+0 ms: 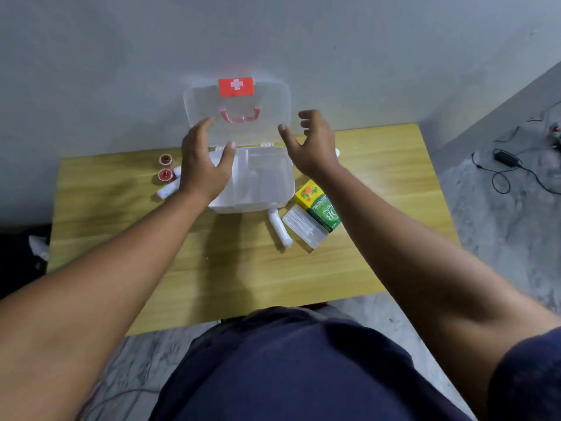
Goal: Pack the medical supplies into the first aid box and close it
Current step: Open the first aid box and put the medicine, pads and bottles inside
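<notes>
Translucent plastic makes up the first aid box [261,183], which sits open at the far middle of the wooden desk [243,268], close to the grey wall. Its lid [273,117] stands upright behind the base, showing a red label with a white cross [236,86] at the top and a pink handle [239,116] lower down. Inside the base, dividers form compartments; what they hold cannot be made out.

Both bare arms reach forward over the desk. The left hand [205,164] hovers over the left part of the box with fingers spread and thumb out, gripping nothing. The right hand [312,141] is raised just beside the lid's right edge, fingers curled loosely and apart, also holding nothing; whether it touches the lid cannot be told.

Supplies lie outside the box. To the left, two small red-centred tape rolls [165,167] sit one behind the other, with a white roll [167,189] just beside them, partly hidden by the left wrist. To the right front of the box, a yellow and green carton [317,205] lies flat, with a clear plastic case [305,226] touching its near side and a white wrapped roll [280,227] next to that. A small white object peeks out behind the right wrist.

On the floor at far right lies a black power adapter [507,158] with its cable.
</notes>
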